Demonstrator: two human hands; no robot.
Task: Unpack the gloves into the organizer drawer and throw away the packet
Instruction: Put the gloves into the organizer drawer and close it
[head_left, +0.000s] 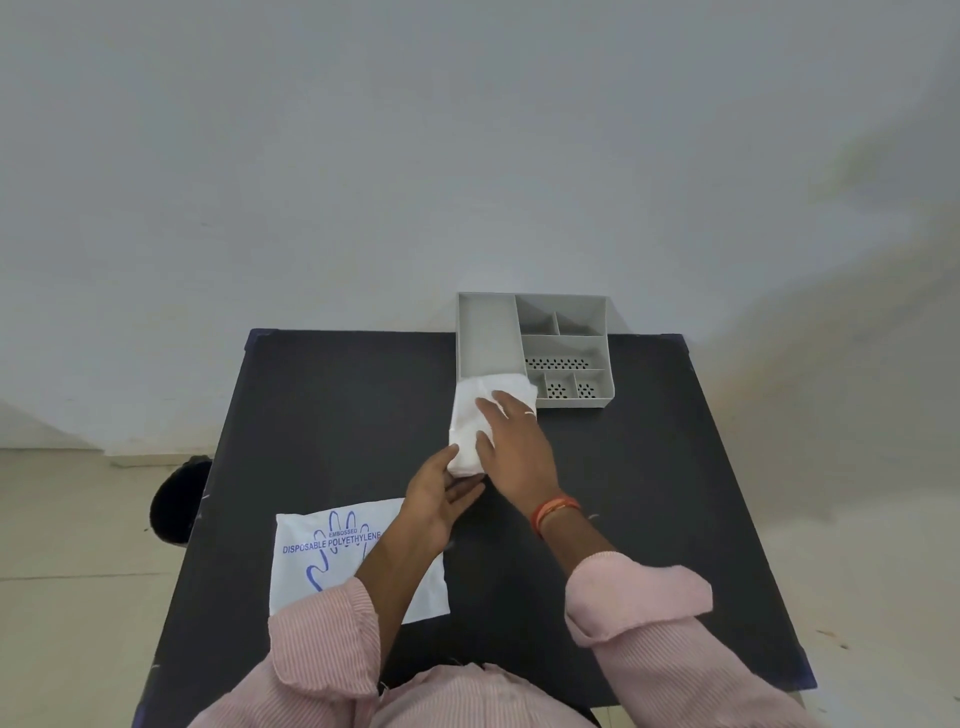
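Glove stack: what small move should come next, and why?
Probably slide the glove stack forward into the long left compartment of the organizer. Only its far end overlaps that compartment; the right hand lies flat on top and the left hand holds the near end.

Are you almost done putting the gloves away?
About halfway. Done: the gloves are out of the packet, which lies flat on the table. In hand: the left grip holds the stack's near end, the right grip presses on top, far end over the organizer. Left: settle them inside, then bin the packet, maybe in the black bin.
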